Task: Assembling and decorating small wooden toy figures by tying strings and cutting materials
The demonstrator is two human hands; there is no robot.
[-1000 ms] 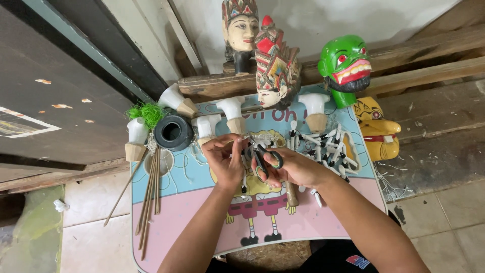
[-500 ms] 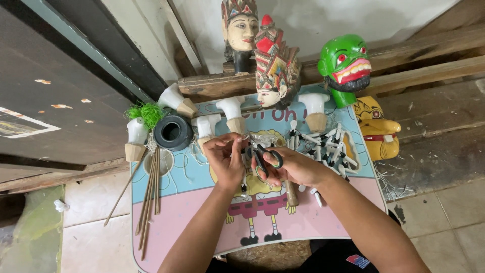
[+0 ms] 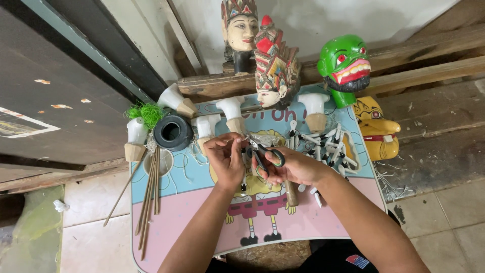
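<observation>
Two hands at frame centre over the small cartoon-print table (image 3: 166, 212). My right hand (image 3: 295, 167) is clamped on green-handled scissors (image 3: 268, 156), fingers through the loops. My left hand (image 3: 227, 156) is pinched shut on something small just left of the blades; too small to identify. Scissors look rigid and light, sharp at the tip, so best gripped by the loops. The pinched piece looks thin and easy to drop. White puppet parts (image 3: 323, 144) lie right of centre.
</observation>
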